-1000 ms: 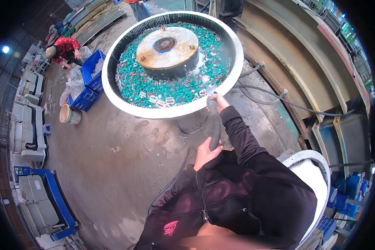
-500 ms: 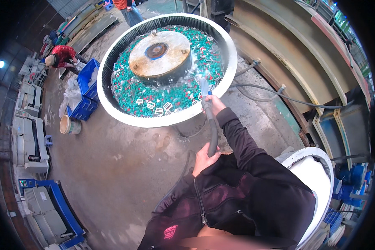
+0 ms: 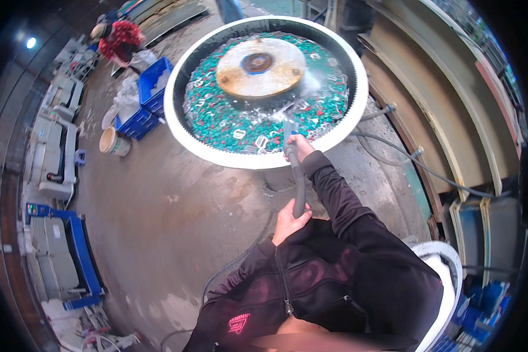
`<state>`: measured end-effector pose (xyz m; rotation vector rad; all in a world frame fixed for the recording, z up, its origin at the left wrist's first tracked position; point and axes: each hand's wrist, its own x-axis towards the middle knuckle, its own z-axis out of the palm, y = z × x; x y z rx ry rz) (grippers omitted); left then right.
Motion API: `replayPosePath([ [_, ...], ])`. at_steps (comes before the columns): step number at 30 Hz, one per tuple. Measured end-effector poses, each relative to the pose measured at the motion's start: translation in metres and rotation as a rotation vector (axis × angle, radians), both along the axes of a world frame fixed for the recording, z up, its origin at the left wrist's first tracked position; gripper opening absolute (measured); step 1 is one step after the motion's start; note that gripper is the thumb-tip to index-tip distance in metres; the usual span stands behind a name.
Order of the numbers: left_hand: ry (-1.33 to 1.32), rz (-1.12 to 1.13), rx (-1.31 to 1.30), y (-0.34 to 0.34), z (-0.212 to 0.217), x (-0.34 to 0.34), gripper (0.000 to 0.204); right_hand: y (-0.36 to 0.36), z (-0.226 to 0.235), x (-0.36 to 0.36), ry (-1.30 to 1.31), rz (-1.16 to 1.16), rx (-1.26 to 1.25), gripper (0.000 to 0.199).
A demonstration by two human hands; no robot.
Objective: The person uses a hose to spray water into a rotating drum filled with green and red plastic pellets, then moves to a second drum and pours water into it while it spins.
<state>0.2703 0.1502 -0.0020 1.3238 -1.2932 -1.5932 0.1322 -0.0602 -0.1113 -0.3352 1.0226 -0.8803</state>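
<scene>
My right hand (image 3: 301, 147) grips a dark grey hose (image 3: 298, 180) close to its outlet. Lower down, my left hand (image 3: 290, 222) is wrapped round the same hose, near my jacket front. Water (image 3: 290, 124) spouts from the hose end into a big round tub (image 3: 232, 157) with a thick white rim. Inside lie green and red pellets (image 3: 214, 124) mixed with small pale buckle-like pieces (image 3: 261, 142). At the tub's middle rises a rusty-edged round metal hub (image 3: 278, 76). White foam and spray show beside it.
Left of the tub are blue crates (image 3: 136, 124) with plastic bags and a bucket (image 3: 114, 142). A person in red (image 3: 120, 40) bends behind them. Grey machines (image 3: 56, 149) line the left side; steel beams (image 3: 434, 117) stand right. Another white-rimmed tub (image 3: 446, 252) is close at my right.
My view has turned left, so the tub sits farther right and slightly higher in it. The water stream has shifted left across the pellets. Both hands keep their grip on the hose.
</scene>
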Motion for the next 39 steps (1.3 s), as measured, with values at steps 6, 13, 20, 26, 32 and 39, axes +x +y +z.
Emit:
replayPosePath([
  [6,-0.064,0.132,-0.010,0.005,0.005,0.013,0.015,-0.017,0.004,0.053,-0.030,0.083,-0.031,0.033],
  [13,0.008,0.221,-0.061,0.009,0.004,0.021,0.016,-0.017,-0.002,0.078,0.076,0.256,0.022,0.039],
  [20,-0.025,0.213,-0.066,0.007,0.004,0.016,0.017,-0.026,0.000,0.066,0.012,0.165,-0.006,0.032],
  [26,-0.020,0.108,-0.027,0.003,-0.003,0.011,0.021,-0.005,-0.016,0.014,-0.020,0.086,0.059,0.030],
  [32,-0.064,-0.034,-0.116,-0.004,-0.007,0.001,0.024,0.008,-0.019,-0.035,-0.015,-0.040,0.015,0.027],
  [39,-0.047,-0.034,-0.092,-0.008,-0.008,-0.009,0.021,-0.005,-0.027,-0.040,0.003,-0.042,0.043,0.035],
])
